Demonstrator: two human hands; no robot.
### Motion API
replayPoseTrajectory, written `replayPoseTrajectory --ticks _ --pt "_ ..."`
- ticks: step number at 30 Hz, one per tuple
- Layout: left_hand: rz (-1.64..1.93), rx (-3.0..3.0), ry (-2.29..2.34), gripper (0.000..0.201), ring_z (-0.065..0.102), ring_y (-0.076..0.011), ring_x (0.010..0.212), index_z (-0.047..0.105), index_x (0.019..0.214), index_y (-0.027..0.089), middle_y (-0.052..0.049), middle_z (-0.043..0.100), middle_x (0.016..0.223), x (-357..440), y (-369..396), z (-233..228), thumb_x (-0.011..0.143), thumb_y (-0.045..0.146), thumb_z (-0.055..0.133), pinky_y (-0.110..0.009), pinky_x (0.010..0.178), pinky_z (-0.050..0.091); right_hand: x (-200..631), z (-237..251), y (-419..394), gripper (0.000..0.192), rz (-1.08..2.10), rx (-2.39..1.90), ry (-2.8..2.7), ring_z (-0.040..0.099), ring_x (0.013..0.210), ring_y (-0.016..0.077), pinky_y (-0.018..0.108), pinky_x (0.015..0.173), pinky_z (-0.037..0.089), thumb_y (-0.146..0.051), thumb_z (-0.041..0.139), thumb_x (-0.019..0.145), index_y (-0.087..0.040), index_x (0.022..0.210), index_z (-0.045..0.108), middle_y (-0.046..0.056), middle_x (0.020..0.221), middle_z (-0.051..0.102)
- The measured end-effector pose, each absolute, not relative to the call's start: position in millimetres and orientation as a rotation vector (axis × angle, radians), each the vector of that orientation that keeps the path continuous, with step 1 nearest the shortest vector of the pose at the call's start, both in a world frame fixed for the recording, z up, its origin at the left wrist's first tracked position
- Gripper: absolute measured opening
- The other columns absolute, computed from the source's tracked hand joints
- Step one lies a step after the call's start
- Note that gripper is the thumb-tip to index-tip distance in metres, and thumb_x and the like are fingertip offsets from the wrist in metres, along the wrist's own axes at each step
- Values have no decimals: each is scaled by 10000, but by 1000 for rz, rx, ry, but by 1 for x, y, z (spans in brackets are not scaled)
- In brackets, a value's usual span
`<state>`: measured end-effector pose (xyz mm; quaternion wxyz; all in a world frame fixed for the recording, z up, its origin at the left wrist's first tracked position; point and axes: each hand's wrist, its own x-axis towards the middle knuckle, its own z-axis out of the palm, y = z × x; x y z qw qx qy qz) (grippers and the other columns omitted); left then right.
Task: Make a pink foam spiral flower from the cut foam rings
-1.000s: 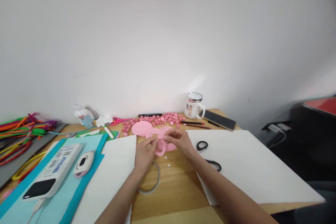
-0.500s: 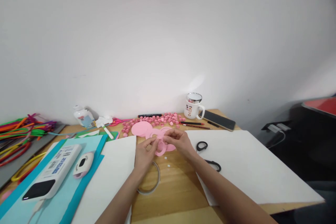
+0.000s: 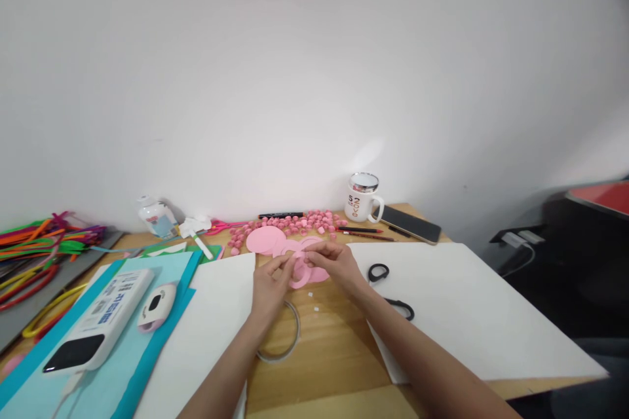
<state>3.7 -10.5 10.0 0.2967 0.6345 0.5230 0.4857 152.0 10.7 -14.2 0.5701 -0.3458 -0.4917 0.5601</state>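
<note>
Hardly anything shifts from the earlier frame: only the thin pink paper ring (image 3: pixel 300 285) turns slightly at the fingertips. Left hand (image 3: pixel 268 287) and right hand (image 3: pixel 341 266) both seem to pinch it, above the pale brown wooden table (image 3: pixel 322 357), near the flat round pink paper discs (image 3: pixel 265 239). Those discs look already cut (they overlap, so their number is unclear); work on the ring seems unfinished, as neither hand lets go.
</note>
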Motion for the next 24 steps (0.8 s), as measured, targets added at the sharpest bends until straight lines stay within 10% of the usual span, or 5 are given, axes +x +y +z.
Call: replayPoseTrajectory --ticks 24 --pt "1289 1713 1382 235 601 -159 584 704 778 164 -8 668 594 3 -8 5 722 337 556 -249 613 477 153 -16 12 225 1334 -839 -1075 621 641 144 304 670 521 -322 733 568 -178 732 679 15 662 665"
